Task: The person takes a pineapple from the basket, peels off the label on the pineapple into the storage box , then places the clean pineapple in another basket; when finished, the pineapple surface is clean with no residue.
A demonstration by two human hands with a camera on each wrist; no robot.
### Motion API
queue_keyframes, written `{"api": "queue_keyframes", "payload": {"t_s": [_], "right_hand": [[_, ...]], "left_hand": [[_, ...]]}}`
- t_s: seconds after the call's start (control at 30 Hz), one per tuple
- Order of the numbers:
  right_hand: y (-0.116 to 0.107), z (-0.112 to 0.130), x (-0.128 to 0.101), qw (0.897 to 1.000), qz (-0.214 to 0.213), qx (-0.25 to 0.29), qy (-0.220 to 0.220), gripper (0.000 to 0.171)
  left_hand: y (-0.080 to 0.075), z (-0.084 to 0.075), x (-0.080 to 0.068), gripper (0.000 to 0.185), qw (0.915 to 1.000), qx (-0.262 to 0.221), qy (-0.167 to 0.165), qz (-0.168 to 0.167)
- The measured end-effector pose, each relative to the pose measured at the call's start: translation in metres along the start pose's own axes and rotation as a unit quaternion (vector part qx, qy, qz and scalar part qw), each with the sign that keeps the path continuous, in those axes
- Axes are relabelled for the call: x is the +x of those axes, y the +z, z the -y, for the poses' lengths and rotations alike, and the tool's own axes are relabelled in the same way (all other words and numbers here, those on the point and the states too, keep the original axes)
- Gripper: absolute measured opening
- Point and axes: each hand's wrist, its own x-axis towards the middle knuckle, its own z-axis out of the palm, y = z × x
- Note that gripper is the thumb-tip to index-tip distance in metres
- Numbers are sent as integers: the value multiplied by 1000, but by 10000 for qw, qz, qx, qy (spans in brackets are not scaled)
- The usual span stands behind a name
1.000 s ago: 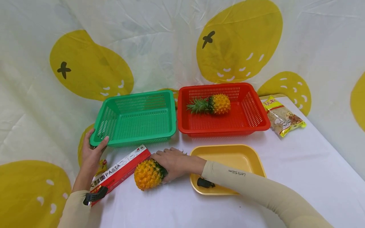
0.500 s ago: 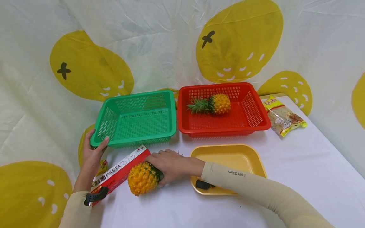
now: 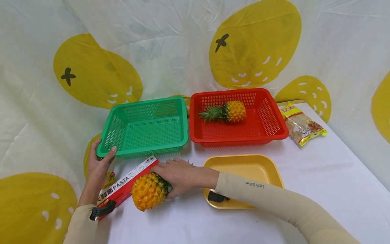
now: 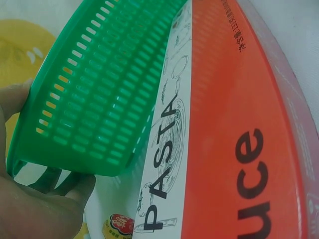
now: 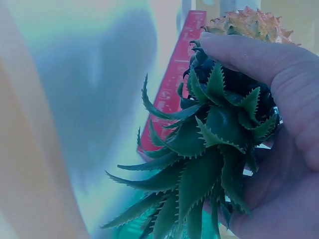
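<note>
My left hand [image 3: 99, 166] grips the near left corner of a green plastic basket [image 3: 146, 149], thumb over the rim and fingers underneath, as the left wrist view shows. My right hand [image 3: 181, 178] holds a pineapple [image 3: 149, 193] around its leafy top end, the orange body pointing to the lower left. In the right wrist view the spiky green leaves [image 5: 199, 159] stick out below the thumb. Beside the pineapple lies a red and white pasta box [image 3: 128, 181], set at a slant in front of the green basket. Part of that box is hidden behind the fruit and hand.
A red basket [image 3: 240, 139] with another pineapple [image 3: 234, 112] in it stands right of the green one. In front is a yellow tray [image 3: 259, 164] bearing a small black object [image 3: 216, 196], partly beneath the right forearm. A food packet [image 3: 301, 125] lies far right; a small yellow packet [image 3: 109, 178] sits behind the box.
My right hand has shifted the pineapple a little to the left and nearer to me, toward the pasta box. The left hand stays on the green basket's corner.
</note>
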Motion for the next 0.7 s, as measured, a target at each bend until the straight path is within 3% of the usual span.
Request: {"api": "queue_keyframes", "payload": {"t_s": [0.7], "right_hand": [[-33, 2, -10, 9995, -260, -87, -131, 95]], "left_hand": [[0, -1, 0, 86, 10000, -39, 4, 31]]}}
